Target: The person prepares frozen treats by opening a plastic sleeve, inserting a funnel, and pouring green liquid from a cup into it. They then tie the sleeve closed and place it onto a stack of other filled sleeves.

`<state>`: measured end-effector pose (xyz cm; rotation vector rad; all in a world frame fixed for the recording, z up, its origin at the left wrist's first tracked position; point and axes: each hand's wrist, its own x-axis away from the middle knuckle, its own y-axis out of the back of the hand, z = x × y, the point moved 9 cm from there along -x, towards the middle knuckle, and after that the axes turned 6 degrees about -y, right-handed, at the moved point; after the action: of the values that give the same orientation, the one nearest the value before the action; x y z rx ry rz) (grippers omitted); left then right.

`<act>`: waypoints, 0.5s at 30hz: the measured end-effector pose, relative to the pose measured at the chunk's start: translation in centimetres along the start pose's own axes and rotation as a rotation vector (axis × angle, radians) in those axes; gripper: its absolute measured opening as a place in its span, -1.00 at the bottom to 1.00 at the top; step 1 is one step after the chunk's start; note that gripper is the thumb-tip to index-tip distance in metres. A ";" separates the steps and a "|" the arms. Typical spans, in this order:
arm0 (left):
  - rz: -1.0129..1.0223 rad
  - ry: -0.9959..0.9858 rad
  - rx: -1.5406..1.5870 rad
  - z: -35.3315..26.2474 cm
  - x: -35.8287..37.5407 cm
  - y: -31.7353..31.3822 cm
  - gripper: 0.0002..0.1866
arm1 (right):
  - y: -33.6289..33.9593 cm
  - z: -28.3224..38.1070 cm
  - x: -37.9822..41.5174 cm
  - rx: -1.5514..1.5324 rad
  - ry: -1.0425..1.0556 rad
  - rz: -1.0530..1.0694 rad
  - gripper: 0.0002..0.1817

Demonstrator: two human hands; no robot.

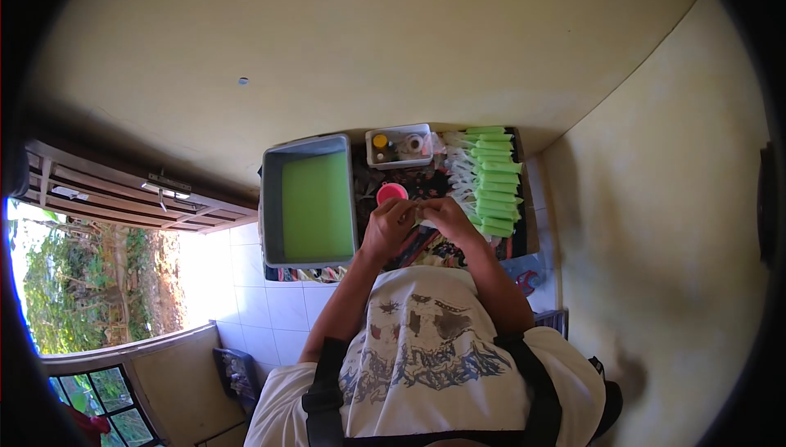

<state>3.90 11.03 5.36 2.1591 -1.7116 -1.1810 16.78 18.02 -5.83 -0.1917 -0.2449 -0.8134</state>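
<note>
My left hand (pixel 390 228) and my right hand (pixel 447 220) meet in front of my chest, over the near part of the table. Both have their fingers pinched together on a thin, pale plastic bag (pixel 420 219), mostly hidden by the hands. Just beyond the left hand is a pink cup (pixel 391 192). A deep grey tub (pixel 354 201) with bright green liquid (pixel 315 201) stands to the left. On the right, several filled green plastic bags (pixel 497 178) lie in a row, their clear tied ends toward the middle.
A white tray (pixel 399 162) holding a yellow-capped bottle (pixel 380 143) and a roll of tape (pixel 415 142) sits at the back by the wall. A dark patterned cloth (pixel 417 178) covers the table. An open door (pixel 139 189) is on the left; a chair (pixel 236 377) stands below it.
</note>
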 end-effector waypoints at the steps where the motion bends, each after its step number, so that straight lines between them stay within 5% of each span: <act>1: -0.012 0.017 0.006 0.1 -0.3 0.3 -0.80 | -0.2 -0.4 -0.1 -0.097 -0.018 -0.008 -0.75; 3: 0.001 0.067 0.016 0.8 -0.6 0.4 -0.83 | -0.5 -0.8 -0.2 -0.289 -0.052 -0.024 -0.77; 8: 0.097 0.334 0.153 4.1 0.3 0.3 -0.85 | -0.2 0.9 0.2 -0.097 0.149 -0.213 -0.83; 11: 0.188 0.828 0.837 9.6 3.7 -3.2 -0.80 | -0.7 5.6 2.1 0.231 0.288 -0.398 -0.85; 15: 0.128 0.920 1.302 7.5 4.1 -4.1 -0.81 | -2.0 8.7 3.9 0.413 0.479 -0.493 -0.82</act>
<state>2.38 11.46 -3.98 2.2759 -2.1602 1.2157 16.69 16.28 3.79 0.4684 0.0017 -1.2458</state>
